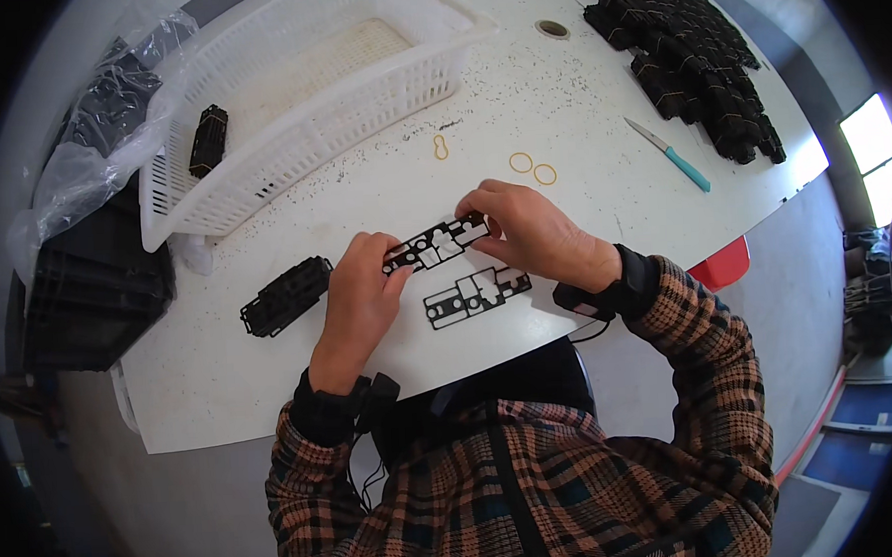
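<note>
Between my hands, above the white table (pixel 359 327), I hold a flat black plastic frame (pixel 435 245) with round and square cutouts. The left end is pinched by my left hand (pixel 359 287), thumb on top. My right hand (pixel 533 230) grips the other end between thumb and fingers. A second black frame (pixel 474 299) of like shape lies flat on the table just below, nearer to me. To the left of my left hand rests a stack of black frames (pixel 286 296). Whether the held piece is one frame or several is hard to see.
A white plastic basket (pixel 336 149) stands at the back left, a black bundle (pixel 209 141) inside. Yellow rubber bands (pixel 521 163), a teal-handled knife (pixel 670 155) and many banded black bundles (pixel 670 55) lie toward the right. Black crates (pixel 98 279) and clear plastic film (pixel 112 144) sit left. A red stool (pixel 721 264) shows beyond the edge.
</note>
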